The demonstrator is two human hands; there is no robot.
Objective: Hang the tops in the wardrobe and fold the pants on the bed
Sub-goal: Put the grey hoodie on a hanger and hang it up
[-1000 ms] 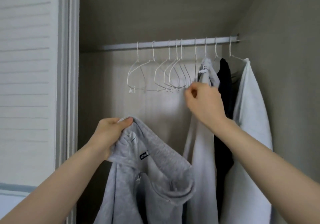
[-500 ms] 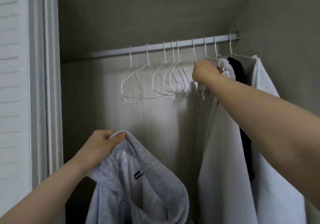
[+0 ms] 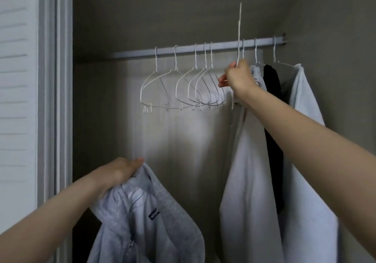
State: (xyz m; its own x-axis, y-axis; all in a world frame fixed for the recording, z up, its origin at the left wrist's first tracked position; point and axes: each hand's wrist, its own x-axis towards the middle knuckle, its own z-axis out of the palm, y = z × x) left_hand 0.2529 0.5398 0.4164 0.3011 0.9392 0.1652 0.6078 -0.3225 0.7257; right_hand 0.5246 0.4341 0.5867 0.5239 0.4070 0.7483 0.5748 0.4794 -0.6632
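Observation:
My left hand (image 3: 119, 171) grips the collar of a grey zip hoodie (image 3: 146, 218), which hangs low at the wardrobe's left. My right hand (image 3: 239, 77) is raised near the rail (image 3: 183, 50) and grips a white wire hanger (image 3: 239, 30). That hanger is lifted, its hook standing above the rail. Several empty white hangers (image 3: 183, 87) hang on the rail to the left of my right hand. To its right hang a pale grey top (image 3: 244, 171), a black top (image 3: 273, 120) and a light blue-white top (image 3: 305, 161).
A louvred white door (image 3: 16, 99) and its grey frame (image 3: 55, 110) close off the left side. The wardrobe's right wall (image 3: 335, 59) stands close to the hung tops. Bare back panel (image 3: 173, 140) shows between the hoodie and the hung tops.
My right hand has lifted one white hanger so that its hook now stands above the rail. My left hand keeps its grip on the hoodie collar.

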